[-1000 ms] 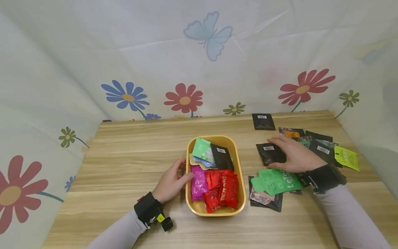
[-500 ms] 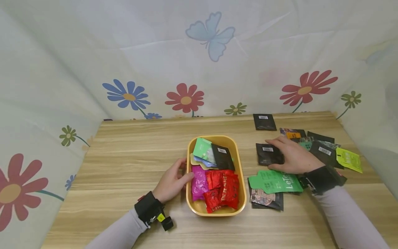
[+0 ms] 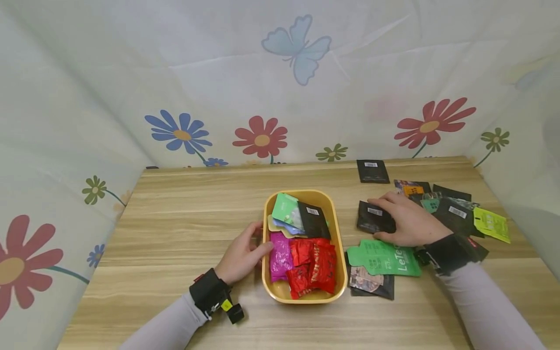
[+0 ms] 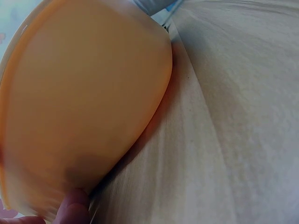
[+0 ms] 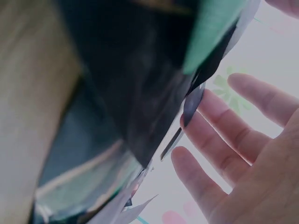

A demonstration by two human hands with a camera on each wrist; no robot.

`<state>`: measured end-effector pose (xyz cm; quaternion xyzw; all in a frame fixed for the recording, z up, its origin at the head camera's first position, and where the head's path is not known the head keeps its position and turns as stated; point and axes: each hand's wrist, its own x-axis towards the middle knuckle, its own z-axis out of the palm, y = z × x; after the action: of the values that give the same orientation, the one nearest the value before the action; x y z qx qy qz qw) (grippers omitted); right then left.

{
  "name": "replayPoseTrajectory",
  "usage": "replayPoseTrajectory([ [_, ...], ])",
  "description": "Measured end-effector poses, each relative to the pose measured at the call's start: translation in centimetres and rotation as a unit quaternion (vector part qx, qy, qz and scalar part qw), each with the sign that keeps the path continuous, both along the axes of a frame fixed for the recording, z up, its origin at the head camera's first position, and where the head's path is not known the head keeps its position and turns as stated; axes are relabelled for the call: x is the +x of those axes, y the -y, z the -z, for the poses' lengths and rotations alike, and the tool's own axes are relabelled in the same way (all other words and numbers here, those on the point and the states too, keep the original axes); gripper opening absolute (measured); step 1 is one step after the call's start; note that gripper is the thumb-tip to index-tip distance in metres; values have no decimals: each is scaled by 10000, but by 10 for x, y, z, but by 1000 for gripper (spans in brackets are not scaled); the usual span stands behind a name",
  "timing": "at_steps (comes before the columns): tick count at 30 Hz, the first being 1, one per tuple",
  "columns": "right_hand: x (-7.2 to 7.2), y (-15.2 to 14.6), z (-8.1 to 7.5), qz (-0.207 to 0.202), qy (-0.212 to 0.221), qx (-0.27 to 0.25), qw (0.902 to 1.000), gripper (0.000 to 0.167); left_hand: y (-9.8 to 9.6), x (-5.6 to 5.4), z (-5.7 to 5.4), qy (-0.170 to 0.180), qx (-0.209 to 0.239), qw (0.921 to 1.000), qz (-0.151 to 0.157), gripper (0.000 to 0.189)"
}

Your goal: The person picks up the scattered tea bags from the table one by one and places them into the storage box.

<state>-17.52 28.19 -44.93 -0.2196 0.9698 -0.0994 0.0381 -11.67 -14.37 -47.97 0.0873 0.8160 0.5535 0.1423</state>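
Note:
In the head view my left hand (image 3: pixel 239 257) holds the left side of a yellow plastic bin (image 3: pixel 336 265). Its thumb lies over the rim, and a fingertip meets the outer wall (image 4: pixel 88 93) in the left wrist view. My right hand (image 3: pixel 409 221) grips a small flat black packet (image 3: pixel 374 218) with a barcode label, thumb at the near edge and fingers at the far edge. Below that hand, a green packet (image 3: pixel 385 257) lies over black packets (image 3: pixel 385 288). The right wrist view is blurred; fingers (image 5: pixel 205 135) there reach to a dark packet.
Inside the bin are red packets (image 3: pixel 323 267), a purple packet (image 3: pixel 280 257), a green packet (image 3: pixel 285 209) and a black packet (image 3: pixel 314 221). Farther right lie a loose pile of black packets (image 3: pixel 457 214) and a yellow-green packet (image 3: pixel 492 223). Another black packet (image 3: pixel 373 171) lies near the back edge.
My right hand has shifted slightly left with the black packet, which now looks a little bent. The green packet under the wrist has slid slightly left too. My left hand stays at the bin.

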Motion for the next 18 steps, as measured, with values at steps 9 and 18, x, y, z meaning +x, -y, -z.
replayPoseTrajectory([
  [9, 1, 3, 0, -174, -212, -193, 9994, 77, 0, 0, 1, -25, -23, 10000, -6, 59],
  [18, 5, 11, -19, -485, -782, -518, 9944, 68, 0, 0, 1, -75, 110, 9998, 136, 58],
])
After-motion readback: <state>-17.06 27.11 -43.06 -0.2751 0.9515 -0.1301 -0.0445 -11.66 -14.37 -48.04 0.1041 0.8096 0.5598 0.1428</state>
